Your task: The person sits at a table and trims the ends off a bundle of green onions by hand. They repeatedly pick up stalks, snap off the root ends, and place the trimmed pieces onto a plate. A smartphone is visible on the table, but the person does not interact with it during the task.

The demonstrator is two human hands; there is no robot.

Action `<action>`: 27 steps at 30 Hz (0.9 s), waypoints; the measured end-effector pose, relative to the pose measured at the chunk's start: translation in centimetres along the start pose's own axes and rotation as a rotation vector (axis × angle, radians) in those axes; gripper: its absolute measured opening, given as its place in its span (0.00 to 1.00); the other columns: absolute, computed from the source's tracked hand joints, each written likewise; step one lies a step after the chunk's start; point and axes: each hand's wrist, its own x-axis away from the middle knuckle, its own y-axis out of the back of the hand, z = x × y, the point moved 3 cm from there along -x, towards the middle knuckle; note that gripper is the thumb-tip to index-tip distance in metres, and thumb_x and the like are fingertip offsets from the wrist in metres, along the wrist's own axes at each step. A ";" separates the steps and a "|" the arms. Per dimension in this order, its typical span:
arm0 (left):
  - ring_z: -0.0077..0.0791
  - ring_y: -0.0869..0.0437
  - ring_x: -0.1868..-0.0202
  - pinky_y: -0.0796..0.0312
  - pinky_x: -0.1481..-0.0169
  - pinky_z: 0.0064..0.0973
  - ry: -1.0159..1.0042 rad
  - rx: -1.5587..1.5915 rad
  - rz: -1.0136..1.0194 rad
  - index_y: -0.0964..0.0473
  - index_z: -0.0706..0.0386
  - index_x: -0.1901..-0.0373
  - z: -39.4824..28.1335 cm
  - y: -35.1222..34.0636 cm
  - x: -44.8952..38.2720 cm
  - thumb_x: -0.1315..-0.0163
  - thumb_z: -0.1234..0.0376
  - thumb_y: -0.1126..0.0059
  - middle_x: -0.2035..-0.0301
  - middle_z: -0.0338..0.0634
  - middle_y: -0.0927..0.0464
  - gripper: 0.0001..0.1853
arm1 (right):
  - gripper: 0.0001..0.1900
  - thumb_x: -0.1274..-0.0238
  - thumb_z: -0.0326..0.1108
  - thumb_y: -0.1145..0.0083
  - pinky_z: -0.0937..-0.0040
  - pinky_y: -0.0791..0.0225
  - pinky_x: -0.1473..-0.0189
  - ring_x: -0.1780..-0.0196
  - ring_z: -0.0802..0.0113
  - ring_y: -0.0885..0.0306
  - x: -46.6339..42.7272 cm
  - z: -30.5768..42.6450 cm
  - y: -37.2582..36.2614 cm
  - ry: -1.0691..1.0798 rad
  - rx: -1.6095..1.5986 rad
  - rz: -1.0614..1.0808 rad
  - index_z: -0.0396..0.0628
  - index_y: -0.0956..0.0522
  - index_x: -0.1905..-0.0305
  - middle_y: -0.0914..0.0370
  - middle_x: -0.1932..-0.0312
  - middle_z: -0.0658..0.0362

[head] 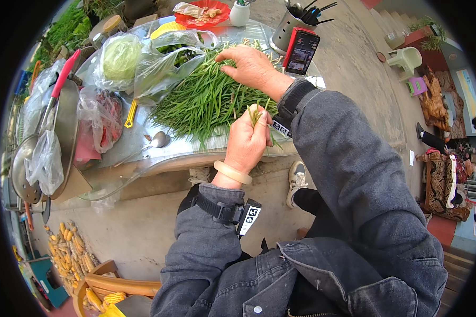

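A large heap of garlic chives (206,95), or similar long green leaves, lies spread on a glass-topped table (182,152). My left hand (244,140) is closed around a small bunch of green stems (254,115), whose cut-looking pale ends stick up past the thumb; leaf tips hang out below the fist. Over the far right part of the heap reaches my right hand (250,65), thumb and fingers apart and nothing visible between them. Whether its fingertips touch the leaves is hard to tell.
Bagged cabbage (121,59), a bag of red peppers (103,119) and a metal spoon (158,139) lie left of the heap. A phone (302,51) leans against a metal utensil holder (287,31). Behind stands a red plate (202,14). Corn cobs (69,249) lie on the floor.
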 end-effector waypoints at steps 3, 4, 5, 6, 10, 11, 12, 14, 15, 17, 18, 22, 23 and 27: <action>0.17 0.29 0.80 0.34 0.75 0.17 -0.049 -0.002 -0.041 0.28 0.60 0.66 -0.5 1.3 0.0 0.22 0.64 0.55 0.81 0.32 0.31 0.13 | 0.24 0.52 0.33 0.34 0.61 0.26 0.44 0.41 0.59 0.25 -1.0 1.6 -1.8 0.166 0.114 0.183 0.55 0.21 0.45 0.21 0.51 0.58; 0.17 0.30 0.81 0.35 0.75 0.17 -0.034 0.066 -0.051 0.28 0.60 0.66 -0.6 1.6 0.0 0.23 0.64 0.55 0.81 0.33 0.31 0.13 | 0.24 0.52 0.33 0.34 0.61 0.26 0.43 0.42 0.59 0.25 -0.8 2.0 -2.2 0.199 0.143 0.228 0.54 0.21 0.45 0.21 0.51 0.58; 0.17 0.30 0.81 0.34 0.75 0.17 -0.029 0.076 -0.056 0.28 0.60 0.66 -0.6 1.9 0.1 0.23 0.64 0.55 0.81 0.33 0.30 0.13 | 0.25 0.53 0.33 0.34 0.61 0.26 0.43 0.42 0.59 0.25 -0.6 2.3 -2.4 0.260 0.152 0.255 0.54 0.21 0.45 0.21 0.52 0.58; 0.17 0.30 0.81 0.34 0.75 0.17 -0.023 0.086 -0.061 0.28 0.60 0.66 -0.7 2.2 0.2 0.23 0.64 0.55 0.81 0.33 0.30 0.13 | 0.28 0.54 0.30 0.34 0.62 0.26 0.43 0.41 0.59 0.25 -0.3 2.4 -2.5 0.228 0.174 0.267 0.54 0.23 0.42 0.21 0.51 0.58; 0.17 0.30 0.80 0.34 0.75 0.17 -0.035 0.097 -0.059 0.28 0.61 0.66 -0.7 2.6 0.5 0.23 0.64 0.55 0.80 0.33 0.30 0.13 | 0.32 0.55 0.24 0.38 0.63 0.25 0.45 0.42 0.58 0.26 0.5 2.0 -1.9 0.147 0.246 0.164 0.55 0.26 0.38 0.22 0.51 0.58; 0.17 0.30 0.80 0.34 0.75 0.17 -0.032 0.093 -0.063 0.28 0.61 0.67 -0.6 2.5 0.6 0.23 0.64 0.55 0.80 0.34 0.30 0.13 | 0.32 0.55 0.24 0.38 0.63 0.25 0.45 0.43 0.58 0.25 0.5 2.2 -1.9 0.204 0.280 0.152 0.54 0.26 0.39 0.22 0.52 0.58; 0.17 0.30 0.80 0.34 0.75 0.18 -0.031 0.089 -0.065 0.28 0.61 0.67 -0.6 2.4 0.5 0.23 0.64 0.55 0.80 0.34 0.30 0.13 | 0.31 0.55 0.24 0.38 0.63 0.25 0.46 0.44 0.58 0.25 0.5 2.1 -2.1 0.197 0.343 0.191 0.54 0.26 0.39 0.22 0.53 0.58; 0.17 0.30 0.80 0.33 0.75 0.18 -0.037 0.069 -0.066 0.28 0.61 0.67 -0.4 2.2 0.4 0.23 0.65 0.55 0.80 0.34 0.30 0.13 | 0.24 0.53 0.26 0.38 0.63 0.23 0.50 0.48 0.59 0.24 0.2 2.2 -2.5 0.220 0.469 0.275 0.53 0.22 0.47 0.24 0.57 0.59; 0.17 0.30 0.80 0.33 0.75 0.18 -0.041 0.055 -0.067 0.28 0.61 0.67 -0.3 2.1 0.3 0.23 0.65 0.55 0.80 0.34 0.30 0.13 | 0.21 0.53 0.27 0.38 0.63 0.23 0.51 0.49 0.59 0.24 0.1 2.2 -2.4 0.239 0.489 0.289 0.52 0.21 0.50 0.24 0.58 0.59; 0.17 0.30 0.80 0.33 0.75 0.18 -0.045 0.046 -0.069 0.28 0.61 0.67 -0.2 2.0 0.2 0.23 0.65 0.55 0.80 0.34 0.30 0.13 | 0.15 0.52 0.29 0.38 0.63 0.23 0.52 0.50 0.59 0.23 -0.1 2.2 -1.8 0.276 0.521 0.307 0.51 0.19 0.56 0.24 0.59 0.59; 0.17 0.30 0.80 0.33 0.75 0.18 -0.045 0.049 -0.074 0.28 0.61 0.67 -0.1 2.0 0.1 0.23 0.65 0.55 0.80 0.34 0.30 0.13 | 0.16 0.56 0.31 0.34 0.62 0.24 0.54 0.50 0.59 0.24 -0.2 1.9 -1.0 0.223 0.526 0.283 0.52 0.19 0.56 0.26 0.62 0.59; 0.16 0.28 0.80 0.35 0.74 0.20 -0.082 0.014 -0.119 0.27 0.60 0.69 0.1 1.9 0.0 0.25 0.66 0.53 0.83 0.33 0.28 0.12 | 0.16 0.54 0.30 0.35 0.62 0.24 0.54 0.52 0.59 0.24 1.9 0.1 4.1 0.214 0.544 0.095 0.52 0.18 0.56 0.25 0.61 0.59; 0.17 0.28 0.79 0.35 0.73 0.20 -0.108 -0.023 -0.126 0.27 0.60 0.69 0.1 1.9 -0.1 0.25 0.66 0.53 0.82 0.33 0.28 0.12 | 0.17 0.54 0.30 0.35 0.62 0.25 0.54 0.51 0.59 0.24 2.7 -0.5 5.0 0.166 0.569 0.103 0.52 0.18 0.55 0.25 0.61 0.60; 0.24 0.23 0.76 0.31 0.67 0.26 -0.142 -0.274 -0.170 0.25 0.57 0.66 0.2 1.6 -0.3 0.25 0.64 0.54 0.76 0.35 0.19 0.12 | 0.27 0.52 0.33 0.33 0.63 0.26 0.46 0.43 0.58 0.25 6.8 -2.9 5.5 -0.088 0.431 0.275 0.53 0.22 0.42 0.23 0.50 0.58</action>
